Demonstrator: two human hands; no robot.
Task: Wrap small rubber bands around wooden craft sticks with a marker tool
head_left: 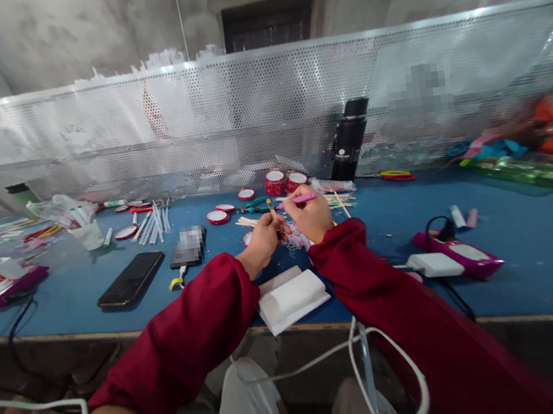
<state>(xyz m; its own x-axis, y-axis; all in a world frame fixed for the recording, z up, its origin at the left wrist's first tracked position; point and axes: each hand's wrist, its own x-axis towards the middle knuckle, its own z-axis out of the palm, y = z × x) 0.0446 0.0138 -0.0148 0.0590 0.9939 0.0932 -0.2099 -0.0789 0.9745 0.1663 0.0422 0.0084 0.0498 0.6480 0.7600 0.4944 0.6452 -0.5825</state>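
My left hand (pixel 263 237) is closed around a thin wooden stick (pixel 271 207) that points up and away from me. My right hand (pixel 312 215) is closed on a pink pen-like tool (pixel 300 198), its tip pointing left toward the stick. Both hands hover close together over the blue table (pixel 537 242), above a small tangle of colourful rubber bands (pixel 295 239). More wooden sticks (pixel 341 200) lie just behind the hands. Both arms wear dark red sleeves.
A black phone (pixel 131 278) and a white folded pad (pixel 292 298) lie near the front edge. Red-rimmed lids (pixel 217 216), red tape rolls (pixel 274 182), a black flask (pixel 349 139), white sticks (pixel 155 222) and a pink device with cable (pixel 459 257) surround the hands. A perforated metal screen backs the table.
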